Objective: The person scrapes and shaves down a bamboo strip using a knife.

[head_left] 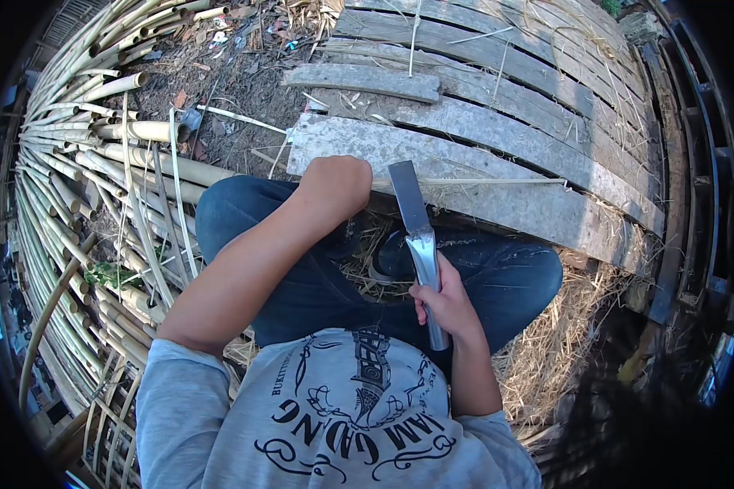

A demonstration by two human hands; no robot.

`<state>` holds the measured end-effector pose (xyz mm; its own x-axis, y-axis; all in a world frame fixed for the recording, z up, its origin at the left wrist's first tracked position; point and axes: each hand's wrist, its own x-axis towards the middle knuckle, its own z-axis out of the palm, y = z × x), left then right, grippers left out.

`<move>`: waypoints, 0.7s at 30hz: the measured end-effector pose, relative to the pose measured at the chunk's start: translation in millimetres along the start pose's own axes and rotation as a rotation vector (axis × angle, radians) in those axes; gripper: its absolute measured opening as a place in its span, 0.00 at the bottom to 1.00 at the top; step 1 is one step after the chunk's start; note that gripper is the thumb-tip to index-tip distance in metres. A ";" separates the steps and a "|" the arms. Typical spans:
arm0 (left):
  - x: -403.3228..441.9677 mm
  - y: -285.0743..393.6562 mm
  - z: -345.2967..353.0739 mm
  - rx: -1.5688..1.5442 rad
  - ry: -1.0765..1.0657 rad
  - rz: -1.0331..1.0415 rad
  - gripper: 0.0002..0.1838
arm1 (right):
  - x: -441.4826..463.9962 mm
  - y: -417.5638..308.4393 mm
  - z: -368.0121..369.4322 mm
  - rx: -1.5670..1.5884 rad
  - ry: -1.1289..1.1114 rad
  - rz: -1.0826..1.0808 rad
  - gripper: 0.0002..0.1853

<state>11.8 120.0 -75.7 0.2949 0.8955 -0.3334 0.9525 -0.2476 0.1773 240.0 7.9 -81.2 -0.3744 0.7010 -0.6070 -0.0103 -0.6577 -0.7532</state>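
A cleaver-like tool [410,200] with a dark flat blade and a silver metal handle points away from my body, blade end uppermost. My right hand [446,299] is wrapped round its handle, above my lap. My left hand [337,186] is a closed fist over the near edge of the grey planks, left of the blade. From that fist a thin pale bamboo strip [489,181] runs rightward, behind the blade, along the planks. The fist hides the strip's left end.
Weathered wooden planks [497,130] lie in front, with a loose board [363,80] and thin slivers on them. Bamboo poles [151,130] are stacked on the left. Straw [550,350] covers the ground at right. Dark beams [677,163] stand at the far right.
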 end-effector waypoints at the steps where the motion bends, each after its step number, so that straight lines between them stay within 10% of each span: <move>1: 1.0 0.7 -0.9 0.005 0.010 -0.001 0.08 | 0.7 3.4 -0.4 0.010 0.002 -0.007 0.21; 21: 0.4 -0.8 2.3 0.021 -0.037 0.004 0.10 | 17.2 19.9 4.4 0.109 0.359 -0.140 0.17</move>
<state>11.3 119.7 -78.1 0.3012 0.8803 -0.3665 0.9525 -0.2594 0.1598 229.2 5.6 -105.4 -0.0143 0.8250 -0.5650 -0.1434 -0.5609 -0.8153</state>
